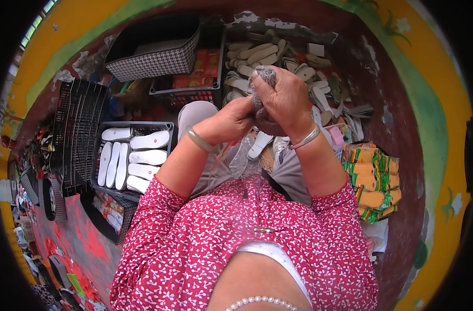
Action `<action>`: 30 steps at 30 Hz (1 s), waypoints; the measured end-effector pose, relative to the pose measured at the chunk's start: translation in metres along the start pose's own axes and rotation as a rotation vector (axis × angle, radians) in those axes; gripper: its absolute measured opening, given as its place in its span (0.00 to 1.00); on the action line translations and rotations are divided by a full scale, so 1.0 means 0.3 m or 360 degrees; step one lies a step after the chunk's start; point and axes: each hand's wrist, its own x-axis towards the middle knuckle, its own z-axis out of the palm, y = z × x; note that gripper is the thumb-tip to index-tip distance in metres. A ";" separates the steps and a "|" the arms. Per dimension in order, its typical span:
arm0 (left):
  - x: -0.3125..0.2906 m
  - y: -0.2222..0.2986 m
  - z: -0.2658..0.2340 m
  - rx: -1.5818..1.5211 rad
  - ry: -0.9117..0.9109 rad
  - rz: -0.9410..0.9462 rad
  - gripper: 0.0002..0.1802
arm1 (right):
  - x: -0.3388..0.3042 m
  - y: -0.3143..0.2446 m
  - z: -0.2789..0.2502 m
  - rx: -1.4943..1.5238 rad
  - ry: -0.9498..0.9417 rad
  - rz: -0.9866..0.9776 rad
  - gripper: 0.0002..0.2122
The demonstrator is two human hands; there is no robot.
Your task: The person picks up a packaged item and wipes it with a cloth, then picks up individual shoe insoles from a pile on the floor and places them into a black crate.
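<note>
Both hands are raised in front of my lap, gripping a grey, woolly-looking piece (265,76) whose kind I cannot make out. My right hand (287,96) closes round its upper part, the thumb pressed over it. On its lower left side, my left hand (232,120) pinches it, with those fingertips partly hidden. A pale bangle (201,140) circles the left wrist and a silver one (305,138) the right. Below the hands, a white insole (260,145) and crumpled clear plastic (241,159) lie between my knees.
A black crate (172,126) of white insoles stands at the left. Loose insoles (260,54) are heaped ahead, near the wall. Farther left-ahead are a houndstooth fabric bin (169,61) and a crate of red packets (204,65). Yellow insoles in green packaging (365,170) are stacked at the right.
</note>
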 end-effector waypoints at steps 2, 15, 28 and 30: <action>-0.004 0.009 0.008 -0.0059 0.0013 0.0047 0.24 | -0.001 0.005 -0.008 0.0164 -0.0111 0.0173 0.13; -0.098 -0.095 -0.028 -0.1337 0.0341 0.0010 0.33 | -0.016 0.348 -0.112 0.2111 0.0679 0.1308 0.16; -0.089 -0.074 -0.002 -0.1622 0.0369 0.0010 0.31 | -0.111 0.089 -0.053 0.2651 -0.0584 0.0828 0.24; -0.094 -0.062 0.000 -0.1604 0.0329 0.0009 0.31 | -0.116 0.066 -0.030 0.2592 -0.0396 0.0853 0.23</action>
